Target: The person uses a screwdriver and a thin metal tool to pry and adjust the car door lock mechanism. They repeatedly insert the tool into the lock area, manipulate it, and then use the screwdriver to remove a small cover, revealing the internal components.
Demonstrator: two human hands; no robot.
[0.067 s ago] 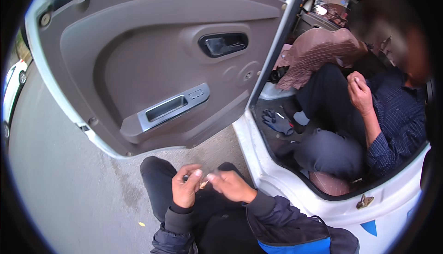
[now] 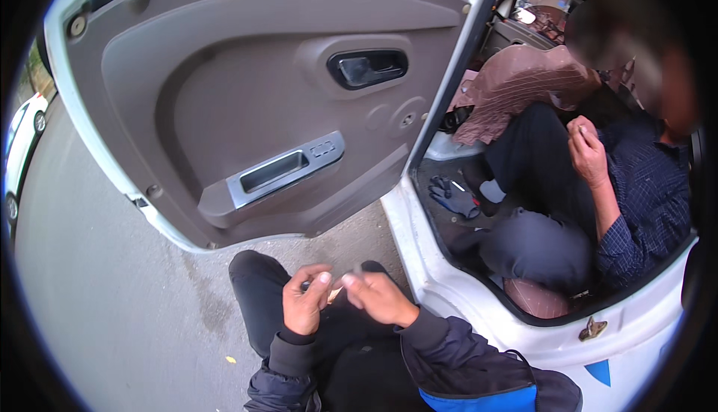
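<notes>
My left hand point(image 2: 304, 301) and my right hand point(image 2: 378, 297) meet over my dark trousers point(image 2: 258, 292), low in the centre of the view. Between their fingertips sits a small tan object point(image 2: 334, 293), too small to identify. Both hands pinch it, the left thumb and forefinger curled, the right fingers bent toward it. My sleeves are dark with a blue panel point(image 2: 479, 398) on the right.
An open grey car door point(image 2: 247, 105) with an inner handle point(image 2: 366, 68) hangs above my hands. To the right, a person in a dark checked shirt point(image 2: 643, 203) sits in the white car's doorway point(image 2: 449, 277). Grey pavement point(image 2: 112, 300) lies left.
The two hands have kept together over my lap; the fingers shifted only slightly around the small object.
</notes>
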